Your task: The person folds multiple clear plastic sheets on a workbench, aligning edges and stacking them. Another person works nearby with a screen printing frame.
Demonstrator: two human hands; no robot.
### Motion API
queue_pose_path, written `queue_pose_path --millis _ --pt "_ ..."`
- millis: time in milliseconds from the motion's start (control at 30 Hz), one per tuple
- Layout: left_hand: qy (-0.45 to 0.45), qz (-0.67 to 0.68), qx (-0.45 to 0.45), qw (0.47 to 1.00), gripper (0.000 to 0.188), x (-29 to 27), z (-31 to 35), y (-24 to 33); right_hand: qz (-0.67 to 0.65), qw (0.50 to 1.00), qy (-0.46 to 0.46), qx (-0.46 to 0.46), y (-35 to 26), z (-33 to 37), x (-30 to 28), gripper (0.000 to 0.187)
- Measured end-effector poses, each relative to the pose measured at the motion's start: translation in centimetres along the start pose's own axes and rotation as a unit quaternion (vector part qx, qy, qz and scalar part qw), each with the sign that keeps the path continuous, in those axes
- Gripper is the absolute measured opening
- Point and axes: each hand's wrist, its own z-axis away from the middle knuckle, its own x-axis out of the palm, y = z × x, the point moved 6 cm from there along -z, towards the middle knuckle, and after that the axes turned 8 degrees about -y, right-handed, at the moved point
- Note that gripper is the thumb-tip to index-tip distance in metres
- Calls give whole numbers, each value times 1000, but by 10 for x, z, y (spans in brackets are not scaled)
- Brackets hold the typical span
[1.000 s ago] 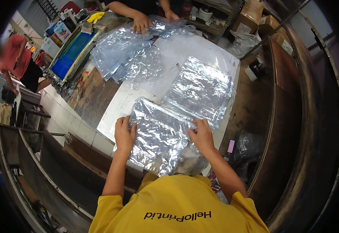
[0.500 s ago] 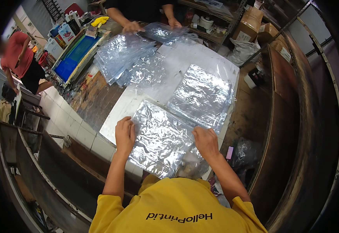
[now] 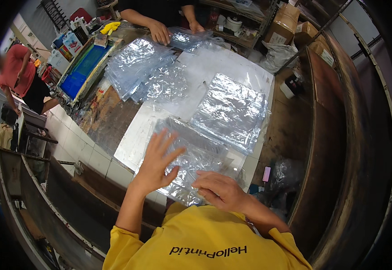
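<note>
A: Your left hand (image 3: pixel 156 164) is open, fingers spread, flat on the near stack of clear plastic bags (image 3: pixel 191 157) at the white board's (image 3: pixel 135 135) front edge.
B: Right?
A: Your right hand (image 3: pixel 218 190) lies palm-down on the stack's near corner, gripping nothing.
B: Beyond?
A: A second bag stack (image 3: pixel 232 110) mid-board. Far end: loose bags (image 3: pixel 137 69) under another person's hands (image 3: pixel 160 32).

Right hand (image 3: pixel 220 191) hides the clear bag's (image 3: pixel 191 157) near corner
</note>
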Motion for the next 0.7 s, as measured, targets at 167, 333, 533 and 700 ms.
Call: queue_pose_path --millis 167,333,533,700 --pt "-16 40 35 998 27 -2 7 -13 -215 943 46 249 38 27 -4 30" --pt "-42 50 44 997 22 5 17 -9 -92 983 0 161 24 27 -3 36" --pt "-38 -27 50 998 26 -9 9 15 57 993 44 93 26 34 11 30" --pt "-162 -84 37 983 43 -4 -12 12 -11 1000 -2 11 3 15 13 24"
